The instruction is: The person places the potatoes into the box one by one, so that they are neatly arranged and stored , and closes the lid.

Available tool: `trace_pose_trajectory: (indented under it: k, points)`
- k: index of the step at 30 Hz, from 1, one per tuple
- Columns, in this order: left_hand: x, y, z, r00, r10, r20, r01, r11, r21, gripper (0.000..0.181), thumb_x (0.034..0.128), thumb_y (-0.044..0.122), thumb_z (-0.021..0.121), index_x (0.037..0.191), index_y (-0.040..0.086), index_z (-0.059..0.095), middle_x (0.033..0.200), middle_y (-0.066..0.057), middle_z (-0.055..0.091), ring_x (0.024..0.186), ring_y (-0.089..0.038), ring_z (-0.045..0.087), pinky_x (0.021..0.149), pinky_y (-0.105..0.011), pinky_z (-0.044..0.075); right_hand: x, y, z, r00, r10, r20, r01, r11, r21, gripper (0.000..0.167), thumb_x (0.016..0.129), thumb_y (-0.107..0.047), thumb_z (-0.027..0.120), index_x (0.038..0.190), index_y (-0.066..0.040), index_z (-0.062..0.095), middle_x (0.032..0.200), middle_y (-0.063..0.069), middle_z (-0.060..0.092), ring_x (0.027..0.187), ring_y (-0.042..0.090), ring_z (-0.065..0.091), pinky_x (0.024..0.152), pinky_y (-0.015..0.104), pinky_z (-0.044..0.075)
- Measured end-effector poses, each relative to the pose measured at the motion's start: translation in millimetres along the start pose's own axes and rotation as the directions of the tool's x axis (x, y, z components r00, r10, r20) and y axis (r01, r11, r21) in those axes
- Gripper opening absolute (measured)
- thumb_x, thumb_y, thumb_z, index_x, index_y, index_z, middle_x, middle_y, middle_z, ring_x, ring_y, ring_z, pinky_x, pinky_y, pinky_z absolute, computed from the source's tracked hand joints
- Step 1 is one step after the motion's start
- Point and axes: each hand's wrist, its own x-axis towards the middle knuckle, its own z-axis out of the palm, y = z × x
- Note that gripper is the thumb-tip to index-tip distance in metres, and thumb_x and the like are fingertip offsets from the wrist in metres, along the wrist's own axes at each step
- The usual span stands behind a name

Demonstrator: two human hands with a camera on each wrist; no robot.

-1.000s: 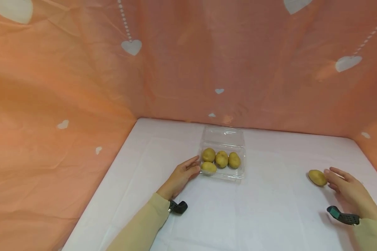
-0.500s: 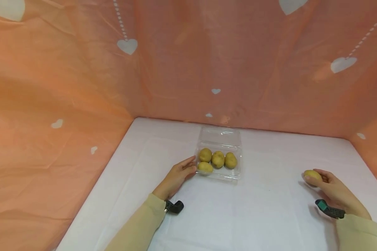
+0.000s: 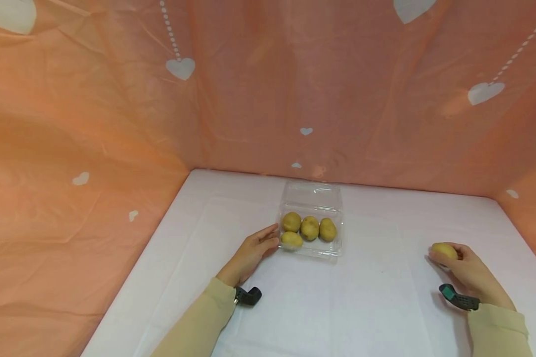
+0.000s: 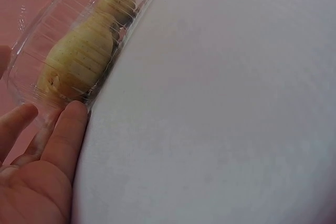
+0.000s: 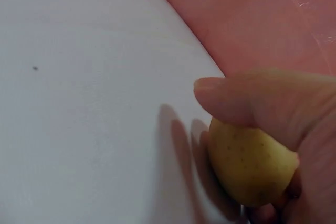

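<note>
A clear plastic clamshell box (image 3: 314,252) lies with its lid (image 3: 312,195) folded back, away from the person. Several yellow potatoes (image 3: 310,228) sit inside, three along the back and one at the front left. At the box's left side is my left hand (image 3: 250,255), its fingers extended. In the left wrist view its fingertips (image 4: 75,109) touch the clear wall beside a potato (image 4: 79,59). Over on the right, my right hand (image 3: 471,270) grips a single potato (image 3: 444,249). The right wrist view has the thumb (image 5: 226,98) across the top of this potato (image 5: 252,163), low over the table.
The white-covered table (image 3: 375,307) stretches between the hands. Orange cloth with white hearts (image 3: 250,99) hangs behind it and at both sides. The lid's far edge lies close to the back cloth.
My right hand has closed round the potato on the right and moved slightly left with it. The left hand has stayed at the box. The head view has shifted slightly.
</note>
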Motion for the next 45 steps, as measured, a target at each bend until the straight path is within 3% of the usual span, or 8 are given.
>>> trace_pose_trajectory:
  k: [9,19,25,32,38,45]
  points:
    - [-1.7,1.4,-0.3,1.0,-0.008,-0.004,0.008,1.0,-0.006,0.057,0.0961,0.016,0.061,0.148,0.008,0.038,0.15,-0.016,0.037,0.135,-0.026,0.039,0.103,-0.028,0.042,-0.8,2,0,1.0,-0.025,0.016,0.024,0.998,0.06,0.097,0.093,-0.044,0.063,0.143,0.015,0.004,0.133,0.031,0.023,0.111,0.036,0.033,0.068,0.011,0.045]
    - [-2.5,2.2,-1.1,1.0,-0.006,0.001,0.006,1.0,-0.025,0.057,0.0963,0.017,0.061,0.148,0.008,0.038,0.15,-0.016,0.037,0.135,-0.026,0.038,0.103,-0.028,0.042,-3.8,1,2,0.997,-0.069,-0.038,0.071,0.996,0.052,0.086,0.094,-0.038,0.064,0.141,0.013,0.013,0.129,0.026,0.027,0.105,0.031,0.036,0.068,0.01,0.045]
    - [-1.6,3.1,-0.5,1.0,-0.003,0.002,0.003,1.0,-0.013,0.057,0.0964,0.017,0.061,0.148,0.008,0.038,0.149,-0.016,0.038,0.135,-0.026,0.038,0.103,-0.028,0.042,-5.4,3,4,0.996,-0.049,-0.081,0.054,0.996,0.07,0.07,0.089,-0.043,0.069,0.133,0.0,0.035,0.124,0.015,0.04,0.097,0.014,0.043,0.069,0.013,0.045]
    - [-0.5,0.7,0.6,1.0,-0.013,-0.003,0.013,1.0,-0.015,0.056,0.0963,0.016,0.061,0.148,0.01,0.039,0.149,-0.015,0.039,0.134,-0.025,0.04,0.102,-0.028,0.042,-6.2,5,5,0.998,0.012,-0.064,-0.006,0.995,0.097,0.067,0.085,-0.053,0.069,0.13,-0.01,0.042,0.117,0.002,0.048,0.106,0.02,0.043,0.078,0.028,0.041]
    - [1.1,-0.7,1.1,1.0,-0.024,0.001,0.024,1.0,0.0,0.058,0.0957,0.02,0.063,0.148,0.011,0.04,0.149,-0.014,0.039,0.133,-0.025,0.041,0.103,-0.029,0.042,-10.5,1,2,0.994,-0.076,-0.078,0.072,0.996,-0.053,0.076,0.089,-0.052,0.063,0.136,0.003,0.038,0.11,-0.004,0.053,0.094,0.003,0.045,0.072,0.022,0.041]
    - [1.2,-0.9,0.0,1.0,-0.029,-0.003,0.029,1.0,-0.005,0.058,0.095,0.021,0.064,0.147,0.01,0.041,0.149,-0.014,0.038,0.133,-0.024,0.041,0.104,-0.031,0.041,-17.7,-16,11,0.976,-0.186,-0.113,0.169,0.976,-0.139,0.072,0.092,-0.049,0.062,0.137,0.003,0.04,0.104,-0.009,0.058,0.085,-0.005,0.051,0.066,0.017,0.047]
